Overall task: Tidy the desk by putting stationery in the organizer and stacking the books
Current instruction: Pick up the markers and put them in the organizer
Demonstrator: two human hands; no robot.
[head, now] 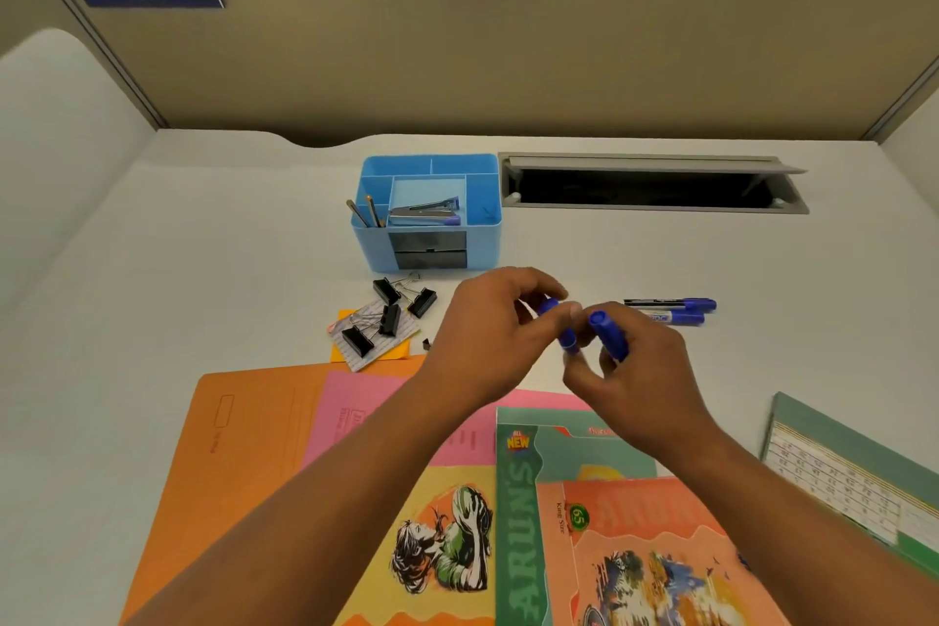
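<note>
My left hand [488, 330] pinches a blue marker [559, 325] and my right hand [640, 371] grips a second blue marker [609, 336]; both hover over the desk, fingers nearly touching. Two more blue markers [676, 310] lie on the desk to the right of my hands. The blue organizer [482, 239] stands behind, holding a stapler [424, 214] and two pencils [366, 211]. Several black binder clips [386, 315] rest on notepads left of my hands. Notebooks [559, 524] and an orange folder [244, 447] overlap at the near edge.
A grey cable hatch [650, 183] stands open in the desk behind the markers. A calendar [853, 468] lies at the near right. Beige partition walls [457, 56] enclose the desk at the back and sides.
</note>
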